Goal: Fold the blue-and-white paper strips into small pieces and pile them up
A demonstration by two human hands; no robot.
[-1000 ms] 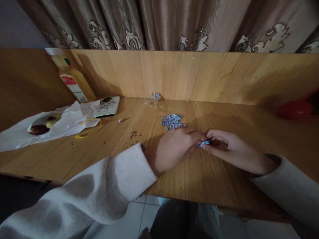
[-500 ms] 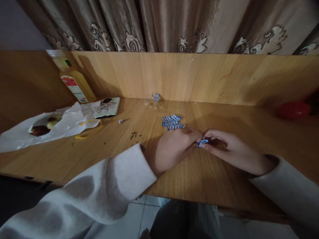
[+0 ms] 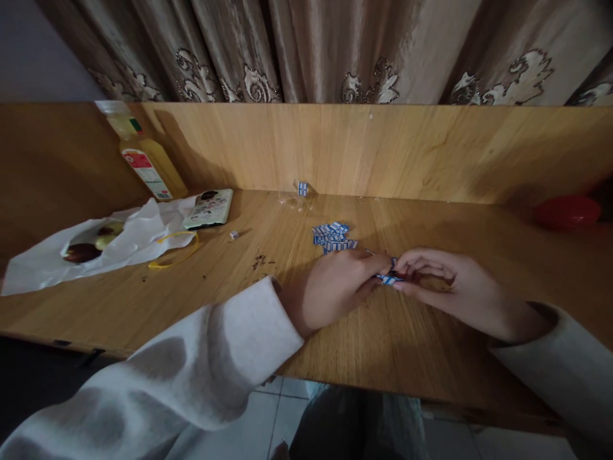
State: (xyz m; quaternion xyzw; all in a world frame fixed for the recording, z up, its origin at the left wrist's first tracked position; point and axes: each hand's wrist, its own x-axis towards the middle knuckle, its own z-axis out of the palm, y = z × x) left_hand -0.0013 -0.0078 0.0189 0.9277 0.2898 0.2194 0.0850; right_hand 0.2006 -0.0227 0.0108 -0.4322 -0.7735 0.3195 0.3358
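Between my two hands, over the front half of the desk, is a small blue-and-white printed piece point(image 3: 389, 280) that looks like paper or card. My left hand point(image 3: 338, 281) pinches it from the left, its fingertips largely hidden behind the knuckles. From the right, the thumb and fingers of my right hand point(image 3: 445, 284) close on its other edge, the palm curved and hollow. A thin pale tip pokes out above my left fingers; I cannot make out what it belongs to. Just beyond my left hand lies a loose pile of similar blue-and-white pieces point(image 3: 331, 234).
A small blue-and-white block point(image 3: 302, 188) stands by the desk's back panel. On the left are a die-like cube point(image 3: 234, 235), a yellow band point(image 3: 175, 263), white paper point(image 3: 45, 265) bearing dark round items, a patterned flat case point(image 3: 211, 207) and a bottle point(image 3: 151, 166). A red object point(image 3: 567, 212) sits far right.
My right hand has shifted slightly right, away from my left. The held piece has tilted and shows a narrower face. The pile has stayed in place on the desk.
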